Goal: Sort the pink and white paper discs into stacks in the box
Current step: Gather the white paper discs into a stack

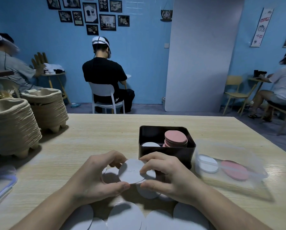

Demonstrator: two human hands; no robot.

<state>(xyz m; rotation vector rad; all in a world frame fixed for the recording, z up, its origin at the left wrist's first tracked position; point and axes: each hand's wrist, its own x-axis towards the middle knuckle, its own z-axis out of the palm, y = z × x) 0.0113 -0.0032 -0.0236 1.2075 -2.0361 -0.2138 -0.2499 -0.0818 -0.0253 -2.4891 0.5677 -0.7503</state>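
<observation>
Overhead, both hands' grip pinching white disc above wooden table; blue walls.

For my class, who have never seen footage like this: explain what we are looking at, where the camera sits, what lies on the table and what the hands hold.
There is one picture, taken by a camera worn on a person's head, looking down at their bare hands. The left hand and right hand together hold a small stack of white discs above a wooden table. Behind them stands a black box holding a pink stack and a white disc. More loose white discs lie nearest the camera. On the right, a clear bag holds more discs.
</observation>
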